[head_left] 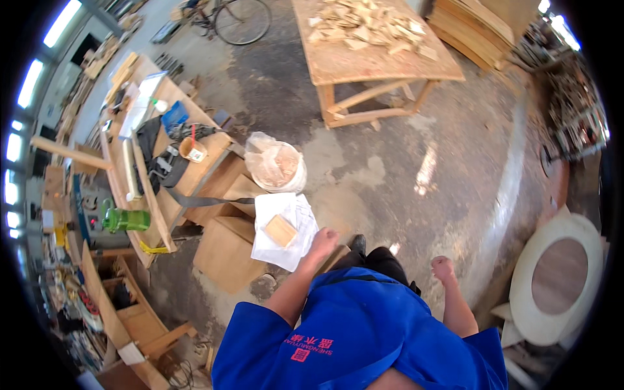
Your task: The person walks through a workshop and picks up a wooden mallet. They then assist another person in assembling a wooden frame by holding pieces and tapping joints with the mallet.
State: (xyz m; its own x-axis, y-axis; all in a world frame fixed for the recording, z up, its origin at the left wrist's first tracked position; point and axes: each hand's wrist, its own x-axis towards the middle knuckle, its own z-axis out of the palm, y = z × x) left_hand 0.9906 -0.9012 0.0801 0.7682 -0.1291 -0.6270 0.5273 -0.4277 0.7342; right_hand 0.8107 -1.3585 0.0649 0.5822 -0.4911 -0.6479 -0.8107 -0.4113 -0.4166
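My left hand point(324, 242) hangs just right of some white paper sheets point(300, 242), its fingers curled in and nothing visible in them. A small rectangular wooden block point(281, 231) lies on the sheets, which rest on top of a wooden box point(229, 255). My right hand point(443, 268) is out to the right over the floor, closed in a loose fist with nothing visible in it. Behind the sheets stands a white bucket point(296, 177) with a clear plastic bag and pale wood-coloured contents.
A workbench point(185, 110) at the left carries a cup point(193, 151), a black bag and a green bottle point(125, 219). A wooden table point(383, 68) with heaped wood pieces point(361, 23) stands ahead. A round white-rimmed disc point(520, 286) leans at right. A bicycle point(242, 21) is at the back.
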